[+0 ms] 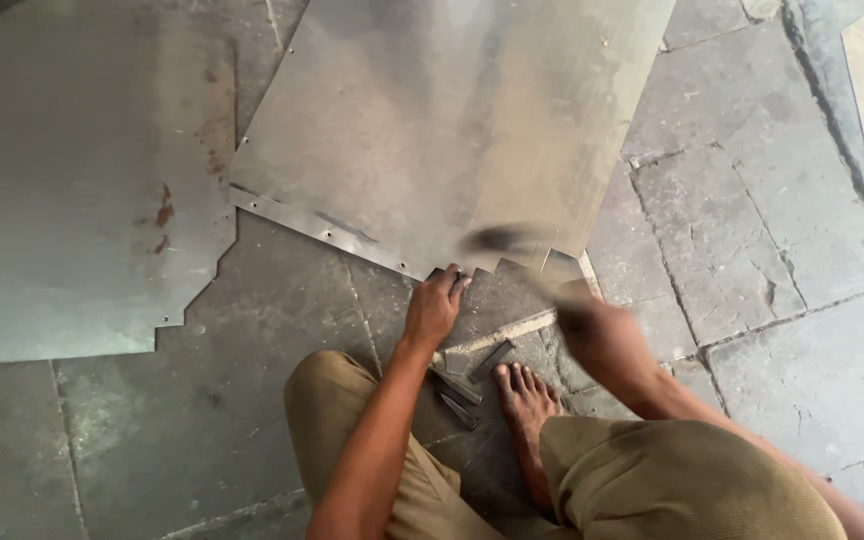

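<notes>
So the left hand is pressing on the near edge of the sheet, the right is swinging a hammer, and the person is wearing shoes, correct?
Not quite. The head view shows a bare foot, not shoes. The rest holds: the left hand presses at the near edge of the metal sheet, and the blurred right hand swings a hammer.

Bare stone floor [752,230] lies open to the right of the right hand [602,335]. Ahead of both hands the metal sheet [452,130] blocks the way. Behind the left hand [434,308], small metal pieces [467,385] and a bare foot [527,395] crowd the gap.
</notes>
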